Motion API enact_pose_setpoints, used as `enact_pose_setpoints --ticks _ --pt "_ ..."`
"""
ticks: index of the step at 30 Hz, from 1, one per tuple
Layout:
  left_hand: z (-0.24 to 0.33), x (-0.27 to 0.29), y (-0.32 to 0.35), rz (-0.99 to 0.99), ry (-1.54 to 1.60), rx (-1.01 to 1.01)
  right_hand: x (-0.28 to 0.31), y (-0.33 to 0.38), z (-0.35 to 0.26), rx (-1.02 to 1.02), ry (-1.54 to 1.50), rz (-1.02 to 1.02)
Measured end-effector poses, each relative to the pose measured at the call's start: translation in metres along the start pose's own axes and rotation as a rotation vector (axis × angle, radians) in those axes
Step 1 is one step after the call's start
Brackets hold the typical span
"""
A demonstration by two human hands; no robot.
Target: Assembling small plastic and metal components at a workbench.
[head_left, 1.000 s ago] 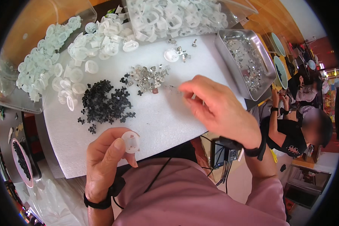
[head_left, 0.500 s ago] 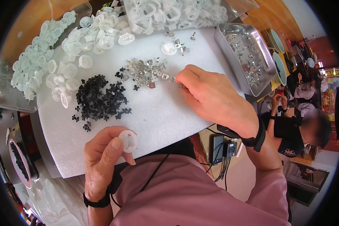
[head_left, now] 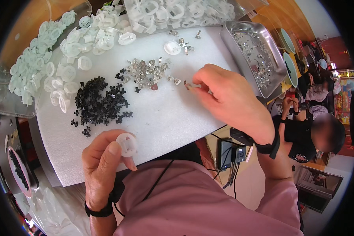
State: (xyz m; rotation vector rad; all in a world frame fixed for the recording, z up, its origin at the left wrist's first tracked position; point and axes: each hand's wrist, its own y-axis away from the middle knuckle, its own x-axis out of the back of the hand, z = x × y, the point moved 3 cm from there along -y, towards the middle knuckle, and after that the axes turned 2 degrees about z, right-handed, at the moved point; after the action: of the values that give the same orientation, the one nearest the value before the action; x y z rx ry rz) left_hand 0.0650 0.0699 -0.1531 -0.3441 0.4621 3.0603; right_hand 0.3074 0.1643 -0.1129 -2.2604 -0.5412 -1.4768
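My left hand (head_left: 99,167) pinches a round white plastic base (head_left: 126,145) between thumb and fingers, just over the near edge of the white foam board (head_left: 165,133). A slot shows in the face of the base. At the right of the board, my right hand (head_left: 234,100) has its thumb and forefinger closed on a tiny metal clip (head_left: 187,85). Left of those fingertips lies a loose pile of shiny metal clips (head_left: 145,72). Black cross-shaped pieces (head_left: 98,102) are heaped between that pile and my left hand.
White plastic bases (head_left: 100,35) pile up along the far left, beside a clear bag (head_left: 185,13) full of more. A metal tray (head_left: 269,84) holding clips stands at the right. Cables and a black box (head_left: 238,154) lie below the board; another person (head_left: 299,133) sits at right.
My right hand has turned slightly, and the metal clip shows more plainly at its fingertips. My left hand keeps hold of the white base. The whole view has shifted a little.
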Motion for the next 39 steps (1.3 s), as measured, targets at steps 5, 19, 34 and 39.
enact_pose_setpoints --ticks 5,19,34,39 --pt "-0.001 0.0 0.001 0.05 0.012 -0.02 -0.016 -0.006 -0.005 -0.065 0.133 0.019" --pt "-0.001 0.003 0.001 0.001 0.06 -0.014 -0.015 -0.009 -0.074 0.139 -0.557 -0.105" --pt "-0.004 0.005 0.005 -0.041 0.085 -0.045 -0.039 -0.007 -0.094 0.294 -0.56 -0.015" --pt "-0.005 0.004 0.006 -0.021 0.083 -0.05 -0.042 -0.006 -0.096 0.274 -0.537 -0.029"
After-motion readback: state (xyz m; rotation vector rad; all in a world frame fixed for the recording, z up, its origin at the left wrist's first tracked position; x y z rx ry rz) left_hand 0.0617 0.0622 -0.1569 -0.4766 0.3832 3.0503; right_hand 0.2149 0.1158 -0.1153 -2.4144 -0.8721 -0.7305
